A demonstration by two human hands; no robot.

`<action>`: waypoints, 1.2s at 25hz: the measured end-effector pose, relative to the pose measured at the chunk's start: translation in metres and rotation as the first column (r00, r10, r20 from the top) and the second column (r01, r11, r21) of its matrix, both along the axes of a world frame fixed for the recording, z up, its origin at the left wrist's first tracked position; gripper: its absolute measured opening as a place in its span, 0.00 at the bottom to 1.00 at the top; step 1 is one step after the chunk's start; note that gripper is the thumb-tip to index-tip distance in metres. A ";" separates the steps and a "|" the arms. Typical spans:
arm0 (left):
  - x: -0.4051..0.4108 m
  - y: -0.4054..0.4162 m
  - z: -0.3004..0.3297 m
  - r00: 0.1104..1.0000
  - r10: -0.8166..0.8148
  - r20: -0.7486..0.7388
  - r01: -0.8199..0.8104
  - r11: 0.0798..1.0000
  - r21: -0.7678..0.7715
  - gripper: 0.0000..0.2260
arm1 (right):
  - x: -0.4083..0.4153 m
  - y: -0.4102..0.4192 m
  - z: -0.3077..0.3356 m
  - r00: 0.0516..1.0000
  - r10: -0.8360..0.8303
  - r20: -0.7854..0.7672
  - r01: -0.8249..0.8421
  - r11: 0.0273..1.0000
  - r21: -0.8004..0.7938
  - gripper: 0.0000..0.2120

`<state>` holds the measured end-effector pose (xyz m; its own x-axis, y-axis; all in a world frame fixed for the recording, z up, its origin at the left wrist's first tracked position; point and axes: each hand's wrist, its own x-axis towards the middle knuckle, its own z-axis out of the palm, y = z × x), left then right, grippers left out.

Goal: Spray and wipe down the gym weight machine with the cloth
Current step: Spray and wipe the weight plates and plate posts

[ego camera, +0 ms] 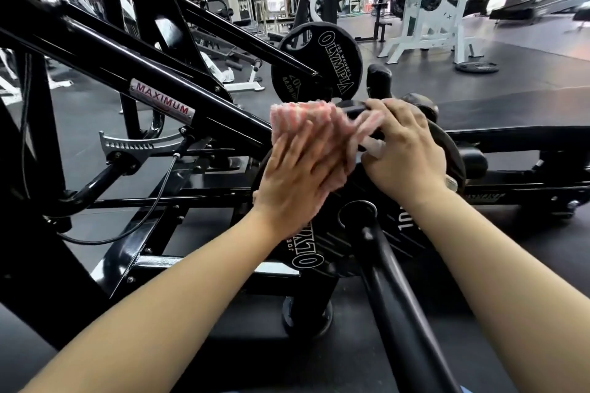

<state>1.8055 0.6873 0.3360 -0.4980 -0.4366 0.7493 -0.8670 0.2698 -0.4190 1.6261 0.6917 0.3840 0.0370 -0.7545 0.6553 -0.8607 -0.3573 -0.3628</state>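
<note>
Two of my bare hands meet on a black weight plate (pixel 367 242) on the gym machine (pixel 166 112): my left hand (pixel 293 179) presses a pink cloth (pixel 306 124) flat-fingered against it, while my right hand (pixel 405 150) curls over the plate's top edge.

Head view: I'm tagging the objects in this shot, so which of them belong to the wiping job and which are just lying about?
Part of the job:
- pink cloth, pressed flat by the left hand
- near weight plate, its rim gripped by the right hand
- black machine frame

Lying about:
- loose plate on the floor
- white rack
- treadmill

No spray bottle shows.
</note>
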 end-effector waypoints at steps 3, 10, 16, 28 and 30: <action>0.026 0.005 -0.037 0.870 -0.052 0.490 -0.011 0.992 0.125 0.22 | -0.002 -0.002 -0.002 1.000 0.001 -0.019 -0.001 1.000 -0.027 0.32; 0.077 0.038 -0.085 0.777 0.056 0.627 -0.263 0.934 0.242 0.36 | -0.003 -0.007 -0.012 1.000 -0.003 -0.025 0.001 0.996 -0.085 0.33; 0.015 0.004 -0.039 0.958 0.154 0.243 -0.149 0.988 -0.036 0.25 | -0.023 -0.010 -0.024 0.993 -0.083 0.087 0.084 0.996 -0.013 0.33; 0.001 0.009 -0.012 0.936 0.087 -0.340 -0.069 0.996 0.064 0.20 | -0.066 -0.001 -0.062 0.881 -0.345 0.325 0.215 0.902 0.374 0.37; 0.017 0.021 -0.029 0.911 0.177 -0.373 -0.117 0.977 0.178 0.25 | -0.067 0.001 -0.056 0.885 -0.344 0.314 0.211 0.897 0.388 0.36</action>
